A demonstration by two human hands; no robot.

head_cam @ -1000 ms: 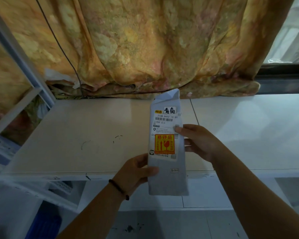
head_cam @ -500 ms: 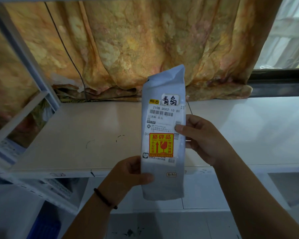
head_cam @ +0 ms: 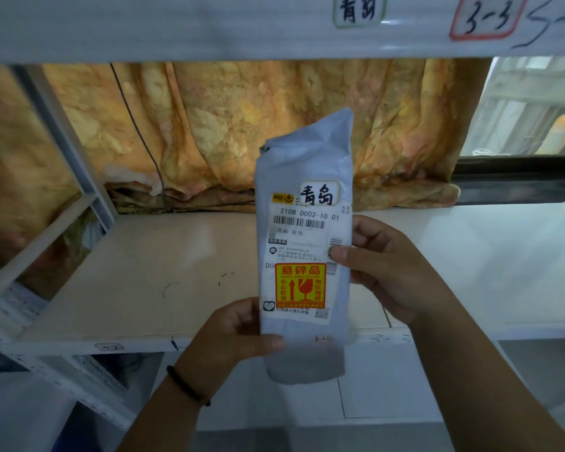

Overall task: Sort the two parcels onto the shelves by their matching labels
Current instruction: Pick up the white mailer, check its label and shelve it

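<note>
A grey plastic parcel (head_cam: 304, 177) stands upright in front of me, held by both hands. It carries a white shipping label, a handwritten tag, and an orange fragile sticker. My left hand (head_cam: 232, 334) pinches its lower left edge, thumb across the front. My right hand (head_cam: 385, 265) grips its right edge, thumb on the label. On the rail of the upper shelf (head_cam: 177, 27) sits a handwritten tag (head_cam: 359, 9) with the same characters as the parcel's tag. The second parcel is not in view.
A white shelf board (head_cam: 163, 272) lies behind the parcel, with another board (head_cam: 503, 256) to its right. An orange patterned curtain (head_cam: 229, 125) hangs at the back. A red-framed tag (head_cam: 486, 17) reads 3-3. A grey upright post (head_cam: 66, 148) stands at left, a window (head_cam: 529, 106) at right.
The parcel has risen in both hands and come closer. My view has tilted up, bringing the upper shelf rail and its tags into sight.
</note>
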